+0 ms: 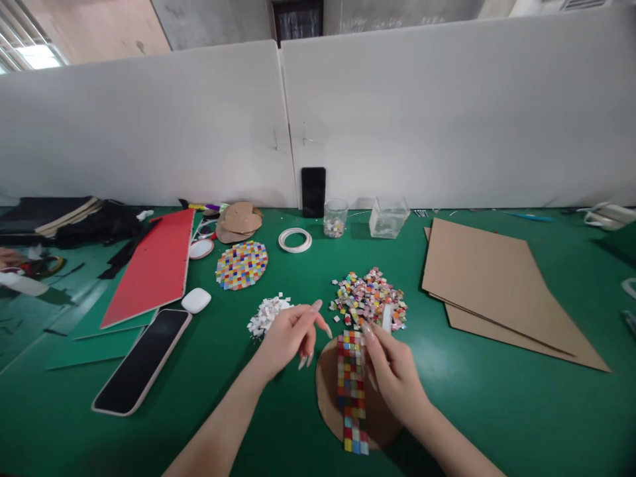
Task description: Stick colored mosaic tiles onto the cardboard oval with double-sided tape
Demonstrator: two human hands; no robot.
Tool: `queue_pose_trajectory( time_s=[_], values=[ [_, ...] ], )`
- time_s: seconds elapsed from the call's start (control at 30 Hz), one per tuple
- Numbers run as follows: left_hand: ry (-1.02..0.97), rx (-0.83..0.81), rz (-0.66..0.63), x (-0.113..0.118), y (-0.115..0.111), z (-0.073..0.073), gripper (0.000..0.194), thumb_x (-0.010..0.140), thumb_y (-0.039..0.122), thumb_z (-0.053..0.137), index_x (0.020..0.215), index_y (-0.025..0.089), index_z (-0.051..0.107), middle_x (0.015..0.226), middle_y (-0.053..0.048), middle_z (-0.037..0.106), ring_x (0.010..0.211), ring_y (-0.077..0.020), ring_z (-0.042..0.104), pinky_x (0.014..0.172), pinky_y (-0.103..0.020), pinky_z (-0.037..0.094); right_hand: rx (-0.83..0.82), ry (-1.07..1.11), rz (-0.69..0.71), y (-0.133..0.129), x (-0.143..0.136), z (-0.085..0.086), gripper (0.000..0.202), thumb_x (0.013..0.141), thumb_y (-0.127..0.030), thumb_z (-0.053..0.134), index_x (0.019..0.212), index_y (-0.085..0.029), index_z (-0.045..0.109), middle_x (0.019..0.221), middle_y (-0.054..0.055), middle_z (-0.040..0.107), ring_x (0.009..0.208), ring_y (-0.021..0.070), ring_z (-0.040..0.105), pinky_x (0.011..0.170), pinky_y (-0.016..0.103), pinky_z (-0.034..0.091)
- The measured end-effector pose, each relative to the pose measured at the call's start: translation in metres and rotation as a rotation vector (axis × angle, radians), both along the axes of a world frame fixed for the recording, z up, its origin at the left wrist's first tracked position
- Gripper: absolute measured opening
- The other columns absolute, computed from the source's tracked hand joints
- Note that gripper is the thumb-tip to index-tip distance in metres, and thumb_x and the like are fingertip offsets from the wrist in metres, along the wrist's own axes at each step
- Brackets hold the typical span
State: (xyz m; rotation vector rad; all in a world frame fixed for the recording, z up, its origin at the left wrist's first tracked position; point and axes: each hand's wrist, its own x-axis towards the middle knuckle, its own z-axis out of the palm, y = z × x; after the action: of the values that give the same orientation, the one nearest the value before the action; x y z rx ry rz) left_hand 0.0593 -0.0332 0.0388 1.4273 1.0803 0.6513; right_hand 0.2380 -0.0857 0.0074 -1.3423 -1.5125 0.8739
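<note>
A round cardboard disc (328,391) lies in front of me, with a strip of coloured mosaic tiles (350,384) running down its middle. My right hand (392,374) is closed over the strip's right side, its fingertips at the upper tiles. A slim white flat-ended tool (387,318) sticks up out of that hand; its lower end is hidden. My left hand (293,334) hovers left of the disc, fingers apart, nothing visible in them. Just behind it is a pile of white tile pieces (265,315). Loose coloured tiles (370,295) are heaped behind the disc.
A finished-looking mosaic disc (242,265), a white ring coil (295,240), a cup of tiles (335,218) and a clear box (388,217) stand further back. Cardboard sheets (481,278) lie right. Left are a phone (142,361), a white case (196,300) and a red board (152,271).
</note>
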Motion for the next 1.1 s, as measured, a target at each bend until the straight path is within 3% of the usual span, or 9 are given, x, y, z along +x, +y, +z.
queue_pose_trajectory(
  time_s=[0.17, 0.4, 0.5, 0.6, 0.67, 0.83, 0.93, 1.03, 1.1],
  values=[
    [0.194, 0.292, -0.072, 0.026, -0.024, -0.009, 0.028, 0.087, 0.045, 0.041, 0.082, 0.019, 0.051, 0.057, 0.004, 0.049, 0.051, -0.0104, 0.047, 0.047, -0.020, 0.032, -0.047, 0.013, 0.131, 0.000, -0.002, 0.001, 0.033, 0.092, -0.034, 0.035, 0.064, -0.019, 0.041, 0.056, -0.004, 0.040, 0.051, 0.0099, 0.036, 0.047, 0.022, 0.031],
    [0.310, 0.434, -0.137, 0.029, -0.034, -0.015, 0.021, 0.091, 0.037, 0.036, 0.084, 0.020, 0.046, 0.067, 0.001, 0.057, 0.058, -0.0127, 0.055, 0.051, -0.021, 0.035, -0.202, 0.178, 0.197, 0.001, -0.003, 0.004, 0.036, 0.090, -0.041, 0.039, 0.062, -0.019, 0.046, 0.056, -0.004, 0.044, 0.053, 0.0109, 0.042, 0.051, 0.022, 0.036],
    [0.278, 0.476, -0.035, 0.026, -0.032, -0.014, 0.018, 0.091, 0.033, 0.039, 0.080, 0.020, 0.046, 0.062, 0.002, 0.055, 0.054, -0.0112, 0.054, 0.051, -0.020, 0.036, -0.350, 0.363, 0.276, -0.001, -0.001, 0.014, 0.042, 0.092, -0.044, 0.033, 0.063, -0.019, 0.048, 0.052, -0.004, 0.047, 0.047, 0.0096, 0.044, 0.048, 0.021, 0.037],
    [0.204, 0.445, 0.173, 0.022, -0.027, -0.011, 0.016, 0.090, 0.030, 0.039, 0.078, 0.020, 0.043, 0.060, 0.003, 0.055, 0.053, -0.0105, 0.054, 0.052, -0.020, 0.038, -0.418, 0.474, 0.393, -0.004, 0.001, 0.023, 0.032, 0.092, -0.044, 0.033, 0.086, -0.020, 0.053, 0.059, -0.003, 0.051, 0.047, 0.0097, 0.046, 0.046, 0.021, 0.039],
    [0.142, 0.391, 0.219, 0.020, -0.023, -0.008, 0.015, 0.090, 0.030, 0.038, 0.081, 0.020, 0.043, 0.061, 0.003, 0.056, 0.054, -0.0106, 0.054, 0.053, -0.020, 0.040, -0.408, 0.484, 0.469, -0.006, 0.003, 0.026, 0.028, 0.092, -0.042, 0.034, 0.102, -0.021, 0.049, 0.063, -0.003, 0.052, 0.048, 0.0095, 0.047, 0.046, 0.020, 0.039],
    [0.122, 0.257, -0.034, 0.017, -0.019, -0.003, 0.033, 0.089, 0.025, 0.037, 0.121, 0.021, 0.040, 0.059, 0.004, 0.057, 0.051, -0.0121, 0.052, 0.052, -0.021, 0.042, -0.403, 0.533, 0.597, -0.011, 0.007, 0.026, 0.030, 0.093, -0.038, 0.033, 0.119, -0.024, 0.041, 0.064, -0.003, 0.055, 0.045, 0.0079, 0.045, 0.042, 0.019, 0.038],
    [0.185, 0.297, -0.217, 0.019, -0.021, -0.007, 0.035, 0.086, 0.018, 0.036, 0.118, 0.021, 0.050, 0.085, -0.003, 0.065, 0.075, -0.0162, 0.060, 0.072, -0.026, 0.047, -0.494, 0.590, 0.647, -0.012, 0.009, 0.028, 0.037, 0.093, -0.038, 0.035, 0.128, -0.026, 0.032, 0.056, -0.006, 0.051, 0.036, 0.0060, 0.039, 0.033, 0.015, 0.028],
    [0.331, 0.381, -0.170, 0.019, -0.020, -0.013, 0.032, 0.087, 0.020, 0.034, 0.111, 0.020, 0.055, 0.097, -0.006, 0.065, 0.085, -0.0190, 0.061, 0.077, -0.029, 0.046, -0.499, 0.604, 0.635, -0.010, 0.009, 0.029, 0.041, 0.092, -0.038, 0.038, 0.131, -0.027, 0.029, 0.054, -0.008, 0.049, 0.036, 0.0063, 0.040, 0.034, 0.016, 0.030],
    [0.421, 0.432, -0.082, 0.017, -0.018, -0.016, 0.030, 0.090, 0.024, 0.032, 0.112, 0.020, 0.053, 0.090, -0.005, 0.067, 0.078, -0.0184, 0.062, 0.069, -0.028, 0.046, -0.426, 0.613, 0.511, -0.006, 0.007, 0.026, 0.042, 0.090, -0.036, 0.044, 0.129, -0.028, 0.031, 0.058, -0.007, 0.050, 0.042, 0.0070, 0.044, 0.041, 0.017, 0.036]
  ],
)
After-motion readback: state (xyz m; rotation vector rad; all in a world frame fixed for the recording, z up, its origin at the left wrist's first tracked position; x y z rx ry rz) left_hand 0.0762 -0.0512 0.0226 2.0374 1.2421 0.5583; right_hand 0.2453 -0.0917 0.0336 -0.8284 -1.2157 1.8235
